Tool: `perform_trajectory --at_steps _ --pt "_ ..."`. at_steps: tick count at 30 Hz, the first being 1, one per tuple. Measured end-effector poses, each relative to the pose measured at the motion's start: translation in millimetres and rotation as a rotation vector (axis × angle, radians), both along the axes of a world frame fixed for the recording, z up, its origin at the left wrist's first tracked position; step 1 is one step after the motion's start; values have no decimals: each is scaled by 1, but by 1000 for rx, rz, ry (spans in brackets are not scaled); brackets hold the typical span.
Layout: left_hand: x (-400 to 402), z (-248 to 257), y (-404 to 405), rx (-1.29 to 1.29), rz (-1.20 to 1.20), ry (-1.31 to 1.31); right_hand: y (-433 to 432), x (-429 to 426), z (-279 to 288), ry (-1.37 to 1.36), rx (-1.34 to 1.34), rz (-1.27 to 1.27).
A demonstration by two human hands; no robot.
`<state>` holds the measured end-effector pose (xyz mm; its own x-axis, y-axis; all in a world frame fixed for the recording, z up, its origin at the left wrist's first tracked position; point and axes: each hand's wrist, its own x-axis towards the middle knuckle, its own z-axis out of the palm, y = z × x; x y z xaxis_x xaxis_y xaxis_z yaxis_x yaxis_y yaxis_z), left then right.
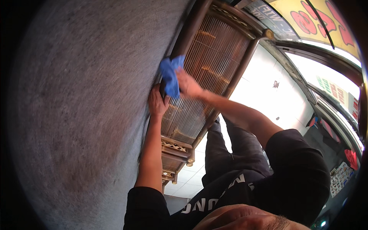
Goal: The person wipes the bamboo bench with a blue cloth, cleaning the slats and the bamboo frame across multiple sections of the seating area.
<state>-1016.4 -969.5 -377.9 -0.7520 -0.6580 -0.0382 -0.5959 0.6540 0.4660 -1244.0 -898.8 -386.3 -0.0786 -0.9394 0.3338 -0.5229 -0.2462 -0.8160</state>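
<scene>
A dark bamboo bench [214, 54] with a seat of thin slats stands along the grey wall. My right hand [188, 83] holds a crumpled blue cloth [170, 76] against the thick bamboo rail [191, 31] on the wall side. Motion blurs this hand and the cloth. Just below the cloth, my left hand [157, 101] grips the same rail, its thumb on the seat side and its fingers toward the wall. Part of the rail is hidden under the cloth and my hands.
The rough grey wall [86, 86] fills the left side. More bamboo furniture [169, 164] continues beyond the bench's near end. White floor tiles [258, 83] lie to the right, before a glass front with lettered signs [319, 21]. A red cloth-like item [350, 157] is at far right.
</scene>
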Motion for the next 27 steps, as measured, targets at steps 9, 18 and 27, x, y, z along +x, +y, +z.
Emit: perform_trajectory --at_steps 9,18,27 --pt "0 0 2 -18 12 -11 36 -39 17 -1486 650 -674" --pt "-1 2 1 -44 -9 -35 -132 -183 -80 -1556 305 -798" --pt "-4 2 -1 -83 -6 -28 -60 -38 -38 -1398 487 -706"
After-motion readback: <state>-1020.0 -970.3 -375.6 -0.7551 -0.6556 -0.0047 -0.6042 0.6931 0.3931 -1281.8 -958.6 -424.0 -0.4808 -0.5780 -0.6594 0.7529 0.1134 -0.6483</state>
